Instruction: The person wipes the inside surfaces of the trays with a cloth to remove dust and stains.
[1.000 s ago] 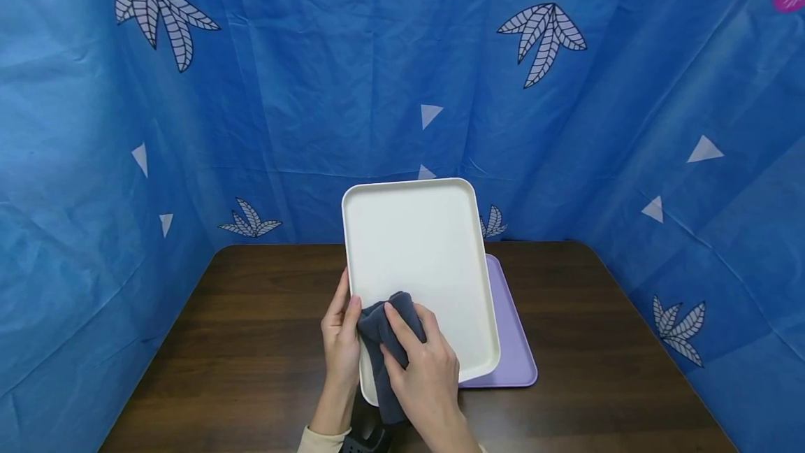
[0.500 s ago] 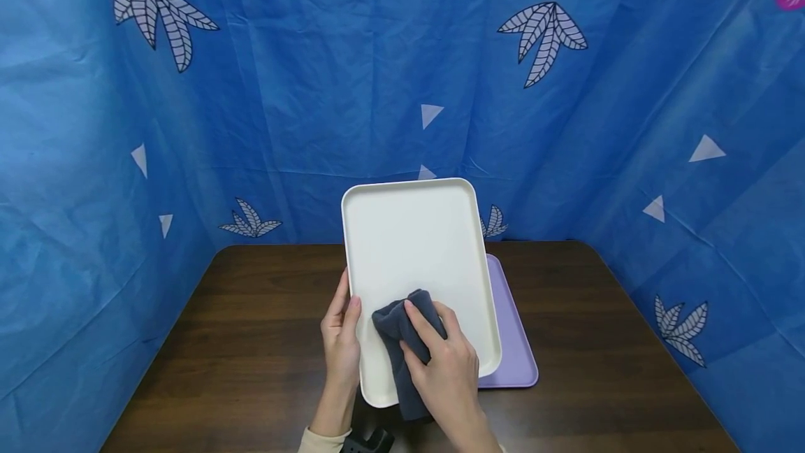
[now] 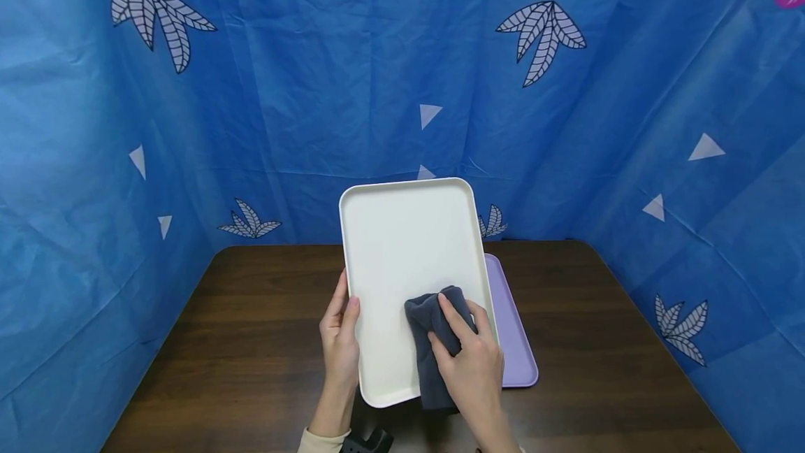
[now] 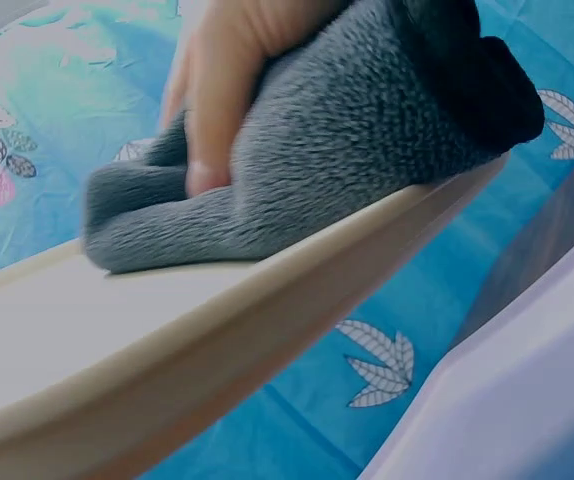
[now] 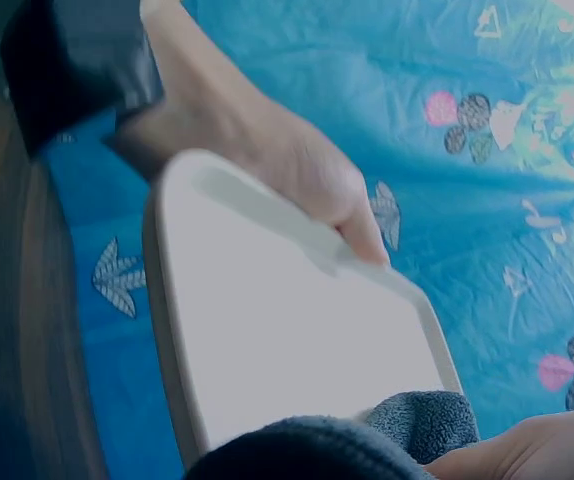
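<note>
A white rectangular tray (image 3: pixel 409 250) with a raised rim is held up, tilted toward the head camera. My left hand (image 3: pixel 340 344) grips its left edge, thumb on the rim and fingers behind. My right hand (image 3: pixel 472 362) holds a dark grey cloth (image 3: pixel 434 362), bunched under the fingers, against the lower right part of the tray's face. Part of the cloth hangs over the bottom rim. In the left wrist view the fuzzy cloth (image 4: pixel 327 140) lies on the tray's surface beneath the right hand's fingers. The right wrist view shows the left thumb over the tray's edge.
Behind the white tray, a purple tray (image 3: pixel 512 327) lies on the dark wooden table (image 3: pixel 251 341), partly covered from sight. A blue patterned curtain (image 3: pixel 302 89) surrounds the table at the back and sides. A black wrist device (image 3: pixel 367 441) sits near the left forearm.
My right hand has slid the cloth rightward across the lower part of the white tray, from near the left thumb toward the right rim. My left hand and the tray stay nearly still.
</note>
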Motion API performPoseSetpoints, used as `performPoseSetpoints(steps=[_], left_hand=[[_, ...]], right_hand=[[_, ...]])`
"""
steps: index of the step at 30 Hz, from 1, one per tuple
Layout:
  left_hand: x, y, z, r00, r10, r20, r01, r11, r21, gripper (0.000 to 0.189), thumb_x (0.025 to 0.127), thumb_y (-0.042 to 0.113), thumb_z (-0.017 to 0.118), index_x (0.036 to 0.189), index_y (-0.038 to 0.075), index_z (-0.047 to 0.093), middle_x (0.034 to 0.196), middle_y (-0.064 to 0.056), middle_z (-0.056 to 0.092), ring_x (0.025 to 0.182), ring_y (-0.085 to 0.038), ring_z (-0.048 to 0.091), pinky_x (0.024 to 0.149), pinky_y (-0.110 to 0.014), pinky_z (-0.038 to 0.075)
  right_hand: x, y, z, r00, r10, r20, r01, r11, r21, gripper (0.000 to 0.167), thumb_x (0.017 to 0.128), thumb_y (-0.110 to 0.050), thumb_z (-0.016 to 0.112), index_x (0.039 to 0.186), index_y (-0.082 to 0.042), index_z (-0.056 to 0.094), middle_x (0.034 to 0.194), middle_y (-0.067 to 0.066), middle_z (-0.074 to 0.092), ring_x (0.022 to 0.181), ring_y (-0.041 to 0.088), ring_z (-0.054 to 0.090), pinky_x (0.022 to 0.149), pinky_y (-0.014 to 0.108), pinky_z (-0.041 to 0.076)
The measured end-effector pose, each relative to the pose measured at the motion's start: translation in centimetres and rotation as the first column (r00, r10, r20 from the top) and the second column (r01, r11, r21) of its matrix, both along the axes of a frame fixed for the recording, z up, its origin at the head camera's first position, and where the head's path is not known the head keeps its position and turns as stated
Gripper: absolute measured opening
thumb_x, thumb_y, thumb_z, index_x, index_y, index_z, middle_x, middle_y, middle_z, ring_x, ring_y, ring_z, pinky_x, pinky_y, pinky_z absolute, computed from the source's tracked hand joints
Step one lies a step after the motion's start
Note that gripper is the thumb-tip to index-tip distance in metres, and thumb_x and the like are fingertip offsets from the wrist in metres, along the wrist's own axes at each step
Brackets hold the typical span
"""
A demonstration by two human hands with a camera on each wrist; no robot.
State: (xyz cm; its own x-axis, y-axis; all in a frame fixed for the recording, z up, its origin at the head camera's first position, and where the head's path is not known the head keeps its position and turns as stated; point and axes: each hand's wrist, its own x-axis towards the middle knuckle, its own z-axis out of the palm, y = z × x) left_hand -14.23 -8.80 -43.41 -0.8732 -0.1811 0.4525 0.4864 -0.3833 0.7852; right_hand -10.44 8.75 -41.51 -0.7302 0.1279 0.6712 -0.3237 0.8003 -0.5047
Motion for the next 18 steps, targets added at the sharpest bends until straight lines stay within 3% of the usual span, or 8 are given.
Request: performPoseSetpoints(steps=[7,18], left_hand=[[0.1,0.0,0.1,1.0,-0.004,-0.009,0.005,1.0,0.008,0.05,0.104,0.004,0.041,0.152,0.003,0.03,0.143,0.002,0.055,0.116,-0.011,0.064,0.088,-0.029,0.055],[0.1,0.2,0.0,1.0,0.0,-0.007,0.0,1.0,-0.006,0.05,0.103,0.004,0.042,0.152,0.003,0.031,0.143,0.003,0.055,0.116,-0.011,0.064,0.087,-0.029,0.055]], right_hand=[[-0.4,2.0,0.0,0.993,-0.092,0.074,0.098,0.992,-0.085,0.064,0.065,-0.006,0.089,0.126,-0.015,0.068,0.116,0.02,0.063,0.091,0.037,0.067,0.063,0.048,0.054],[-0.5,2.5,-0.2,0.984,-0.13,0.121,0.148,0.978,-0.149,0.063,0.068,-0.005,0.087,0.127,-0.013,0.067,0.119,0.02,0.062,0.1,0.036,0.064,0.072,0.05,0.053]])
